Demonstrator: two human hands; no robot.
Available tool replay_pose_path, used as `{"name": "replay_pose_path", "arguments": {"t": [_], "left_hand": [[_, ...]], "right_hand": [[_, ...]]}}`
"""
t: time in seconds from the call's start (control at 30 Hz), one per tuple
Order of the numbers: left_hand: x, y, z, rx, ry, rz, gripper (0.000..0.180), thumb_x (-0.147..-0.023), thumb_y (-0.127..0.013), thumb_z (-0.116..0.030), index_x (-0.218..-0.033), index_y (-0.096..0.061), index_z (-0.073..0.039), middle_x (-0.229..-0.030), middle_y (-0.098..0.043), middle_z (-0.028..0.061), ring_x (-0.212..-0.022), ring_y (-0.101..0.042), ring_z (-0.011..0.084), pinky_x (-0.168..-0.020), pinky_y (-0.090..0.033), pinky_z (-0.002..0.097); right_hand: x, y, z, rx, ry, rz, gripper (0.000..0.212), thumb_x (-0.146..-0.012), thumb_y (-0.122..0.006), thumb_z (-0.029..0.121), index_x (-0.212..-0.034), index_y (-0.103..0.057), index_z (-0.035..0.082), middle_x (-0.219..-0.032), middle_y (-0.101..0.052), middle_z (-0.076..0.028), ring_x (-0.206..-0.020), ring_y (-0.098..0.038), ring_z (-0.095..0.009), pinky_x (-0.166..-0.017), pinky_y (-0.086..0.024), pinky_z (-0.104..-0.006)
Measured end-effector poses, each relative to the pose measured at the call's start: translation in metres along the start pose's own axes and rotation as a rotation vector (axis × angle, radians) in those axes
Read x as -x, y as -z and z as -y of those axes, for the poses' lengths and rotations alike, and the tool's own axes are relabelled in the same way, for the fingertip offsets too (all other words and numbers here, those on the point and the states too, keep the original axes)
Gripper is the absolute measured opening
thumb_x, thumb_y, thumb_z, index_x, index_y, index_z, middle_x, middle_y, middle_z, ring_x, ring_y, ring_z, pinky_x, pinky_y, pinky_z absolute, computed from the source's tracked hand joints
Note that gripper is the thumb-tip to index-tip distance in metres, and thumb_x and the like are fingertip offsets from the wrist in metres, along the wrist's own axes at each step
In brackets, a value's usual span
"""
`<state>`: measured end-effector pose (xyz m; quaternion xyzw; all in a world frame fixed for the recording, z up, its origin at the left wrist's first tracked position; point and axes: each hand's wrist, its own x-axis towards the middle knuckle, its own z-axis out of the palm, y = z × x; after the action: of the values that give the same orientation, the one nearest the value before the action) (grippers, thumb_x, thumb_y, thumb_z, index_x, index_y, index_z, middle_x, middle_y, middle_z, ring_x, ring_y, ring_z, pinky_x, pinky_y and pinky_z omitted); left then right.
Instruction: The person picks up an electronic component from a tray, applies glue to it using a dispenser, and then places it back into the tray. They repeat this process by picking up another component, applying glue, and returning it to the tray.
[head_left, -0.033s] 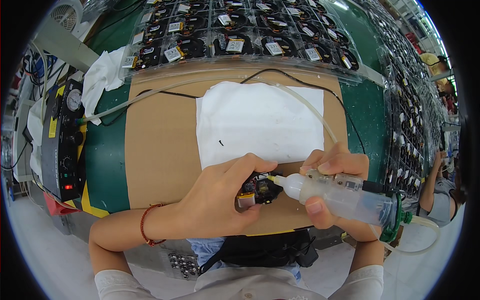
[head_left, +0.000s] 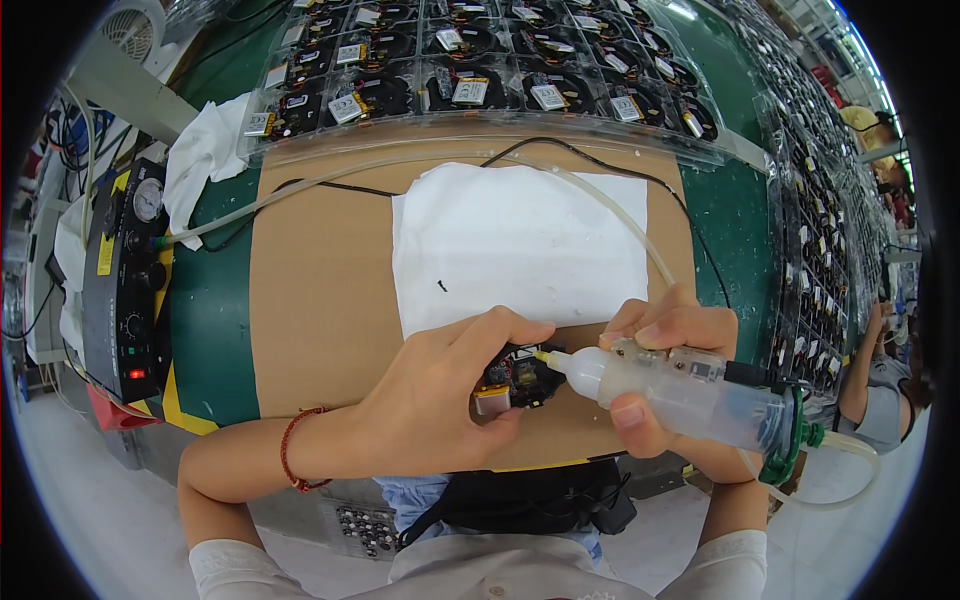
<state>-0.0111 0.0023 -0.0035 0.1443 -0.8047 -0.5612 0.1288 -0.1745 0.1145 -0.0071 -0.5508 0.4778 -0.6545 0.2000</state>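
Between the thumb and fingers of my left hand (head_left: 445,390) is a small black electronic assembly (head_left: 535,378), with a silver, yellow-edged battery (head_left: 492,401) attached at its lower left. My right hand (head_left: 672,345) is wrapped round a translucent dispensing syringe (head_left: 690,398). Its yellowish tip (head_left: 545,356) points left and meets the top of the assembly, though whether it touches or hovers just above I cannot tell. A green cap (head_left: 790,437) closes the syringe's back end, where a clear hose (head_left: 850,455) joins it. My left fingers hide part of the assembly.
A white cloth (head_left: 520,245) with a dark speck lies on brown cardboard (head_left: 320,330). Beyond stands a clear compartment tray (head_left: 470,130) of similar assemblies. A black dispenser box (head_left: 125,290) with a gauge is at left; its hose and a black cable cross the cardboard. Another person (head_left: 880,385) sits at right.
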Motion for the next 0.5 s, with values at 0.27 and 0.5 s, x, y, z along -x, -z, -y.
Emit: {"name": "replay_pose_path", "arguments": {"t": [0.27,0.5], "left_hand": [[0.0005,0.0004,-0.0004,-0.006,0.013,0.010,0.047,-0.063,-0.065,0.000,-0.107,-0.049,-0.001,-0.088,-0.060,0.0137,-0.073,-0.060,0.0287,-0.062,-0.048,0.0338],[0.0000,0.0012,-0.0010,-0.031,0.016,0.015,0.047,-0.063,-0.065,-0.001,-0.107,-0.048,-0.001,-0.086,-0.060,0.0146,-0.072,-0.060,0.0294,-0.061,-0.048,0.0333]], "right_hand": [[-0.0030,0.0035,0.0017,0.070,0.005,0.108,0.051,-0.068,-0.076,0.019,-0.101,-0.041,0.000,-0.075,-0.048,-0.012,-0.063,-0.054,-0.015,-0.060,-0.047,-0.0252],[0.0004,0.0031,0.0001,0.070,-0.004,0.090,0.051,-0.067,-0.076,0.019,-0.100,-0.042,0.000,-0.074,-0.048,-0.011,-0.060,-0.053,-0.015,-0.058,-0.047,-0.0253]]}}
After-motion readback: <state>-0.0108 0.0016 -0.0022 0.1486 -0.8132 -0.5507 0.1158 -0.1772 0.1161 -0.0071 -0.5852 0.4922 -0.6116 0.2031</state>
